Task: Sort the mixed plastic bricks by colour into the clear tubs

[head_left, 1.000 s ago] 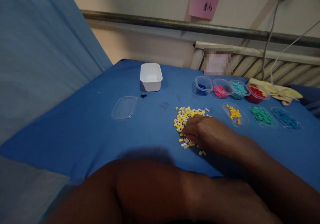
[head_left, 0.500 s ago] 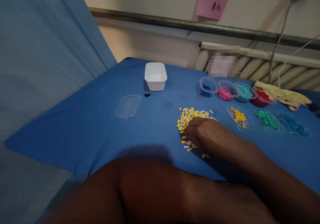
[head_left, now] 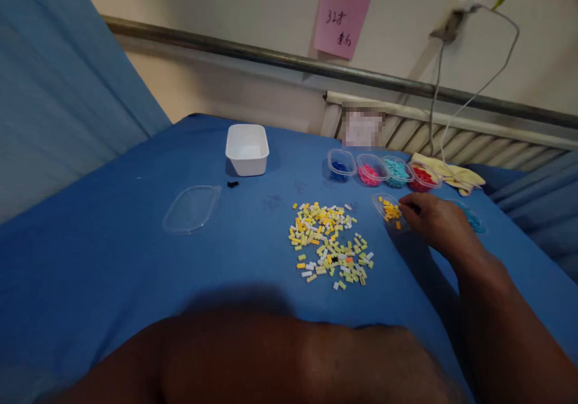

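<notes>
My right hand [head_left: 436, 220] hangs above the right edge of a shallow clear lid [head_left: 382, 216] that holds yellow-orange toy bricks [head_left: 391, 210]. Its thumb and fingertips are pinched together; whatever is between them is too small to make out. A loose pile of small toy bricks [head_left: 323, 226], mostly yellow, pale yellow-green and white, lies spread on the blue sheet to the left of that hand. Across the bottom runs my left arm [head_left: 235, 353], dark and blurred, with the fingers hidden.
Clear tubs of blue [head_left: 339, 172], pink [head_left: 369, 176], turquoise [head_left: 396, 174] and red pieces [head_left: 422, 179] stand along the back. A lid with teal pieces [head_left: 470, 218] sits behind my right hand. Leftward are a white tub [head_left: 247, 160], a clear lid [head_left: 192, 210] and a black piece [head_left: 232, 184].
My right hand has left the brick pile and moved right to the lid of yellow-orange bricks, now covering the green pieces. The view has shifted to the right.
</notes>
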`<state>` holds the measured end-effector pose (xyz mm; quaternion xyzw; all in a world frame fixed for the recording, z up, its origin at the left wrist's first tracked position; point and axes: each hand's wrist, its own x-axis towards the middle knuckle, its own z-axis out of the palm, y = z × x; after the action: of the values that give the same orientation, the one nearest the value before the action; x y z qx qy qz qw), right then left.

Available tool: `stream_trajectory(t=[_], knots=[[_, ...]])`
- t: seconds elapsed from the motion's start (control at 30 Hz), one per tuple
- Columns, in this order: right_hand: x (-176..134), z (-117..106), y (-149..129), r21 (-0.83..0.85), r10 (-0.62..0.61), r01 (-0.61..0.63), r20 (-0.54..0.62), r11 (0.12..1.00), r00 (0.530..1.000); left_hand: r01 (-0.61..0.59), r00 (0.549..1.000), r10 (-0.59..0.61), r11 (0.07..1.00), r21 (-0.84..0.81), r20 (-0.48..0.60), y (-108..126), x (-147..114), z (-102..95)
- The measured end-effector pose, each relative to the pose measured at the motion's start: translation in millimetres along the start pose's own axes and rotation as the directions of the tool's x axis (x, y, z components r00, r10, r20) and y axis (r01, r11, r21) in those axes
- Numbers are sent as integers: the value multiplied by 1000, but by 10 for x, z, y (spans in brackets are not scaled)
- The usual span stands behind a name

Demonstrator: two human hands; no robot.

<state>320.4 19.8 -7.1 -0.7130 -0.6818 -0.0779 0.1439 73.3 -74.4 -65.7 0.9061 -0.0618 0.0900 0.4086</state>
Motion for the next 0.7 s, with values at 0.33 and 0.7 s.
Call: stream_trajectory(t=[0.33, 0.7], knots=[[-176, 32, -658, 448, -369, 379, -113, 810, 922, -81, 992, 85, 996, -46, 90, 112, 34, -191], [-449, 4, -1333, 527, -689, 557, 77, 641, 720, -276, 961, 274, 958, 82, 42, 71, 75, -147]])
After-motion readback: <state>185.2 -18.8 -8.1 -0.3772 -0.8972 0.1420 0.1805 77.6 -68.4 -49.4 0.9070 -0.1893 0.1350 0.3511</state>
